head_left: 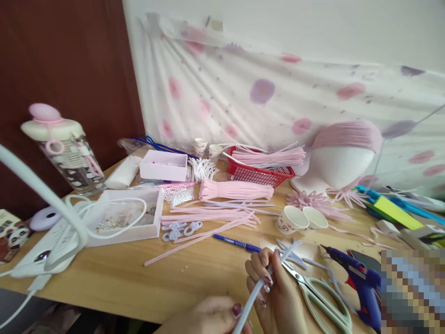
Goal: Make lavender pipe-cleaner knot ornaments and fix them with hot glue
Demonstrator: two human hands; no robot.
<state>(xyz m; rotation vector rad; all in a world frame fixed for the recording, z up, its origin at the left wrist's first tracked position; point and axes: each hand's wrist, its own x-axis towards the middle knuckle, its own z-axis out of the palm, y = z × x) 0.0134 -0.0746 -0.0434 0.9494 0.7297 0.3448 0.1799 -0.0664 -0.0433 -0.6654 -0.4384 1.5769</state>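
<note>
Both hands are on the pale blue pipe cleaner [254,296], which slants up over the front edge of the desk [132,283]. The right hand [273,287] has it pinched between thumb and fingers, the other fingers curled in close. Lower down, the left hand [213,317] — partly cut off by the bottom of the view — pinches it too, thumb pressed to its side.

Just beside the right hand lie the scissors [298,277], blades partly hidden behind it, with the glue gun [361,273] further right. A blue pen [236,243] points away to the left, and loose pink pipe cleaners [212,217] fan out beyond it. Two paper cups [293,220] stand side by side behind the scissors. Further back, a tied pink bundle [236,190] lies in front of the red basket [259,175], and a white head form [342,167] wears a pink wrap [347,134].
</note>
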